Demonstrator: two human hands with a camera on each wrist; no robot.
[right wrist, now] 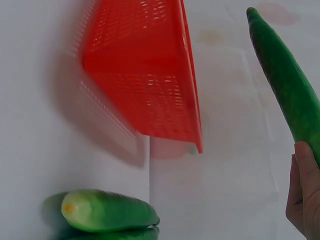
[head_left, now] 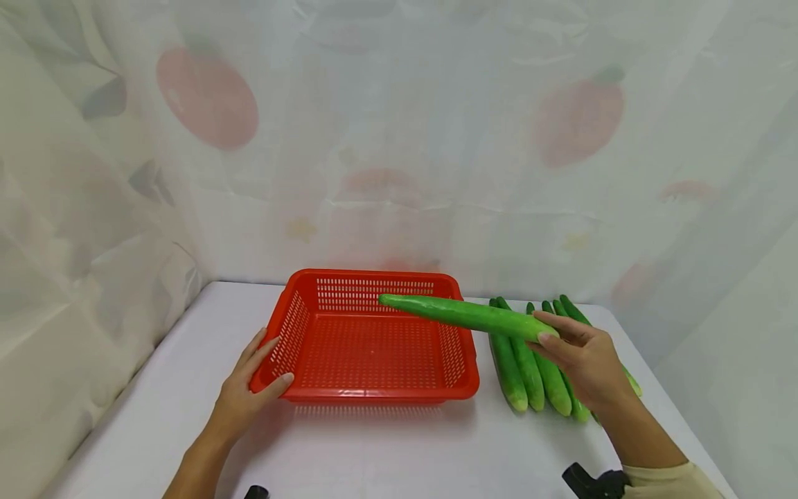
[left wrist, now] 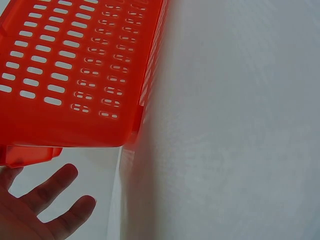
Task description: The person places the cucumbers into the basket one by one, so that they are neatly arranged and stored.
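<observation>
My right hand [head_left: 582, 357] pinches a long green cucumber [head_left: 464, 313] near its paler end, between thumb and fingers. The cucumber is held in the air, its far tip over a red plastic basket [head_left: 374, 396]. In the right wrist view the same cucumber [right wrist: 285, 75] slants up from the fingers. My left hand [head_left: 252, 378] rests at the basket's left front corner, fingers spread along the left rim and thumb at the front. From the left wrist, the fingers [left wrist: 50, 190] look loosely extended beside the basket wall [left wrist: 65, 120]. No cucumber shows inside the basket.
Several more cucumbers [head_left: 508, 371] lie side by side on the white table [head_left: 374, 457], right of the basket and partly behind my right hand. A pale printed sheet [head_left: 399, 138] hangs behind the table and down both sides.
</observation>
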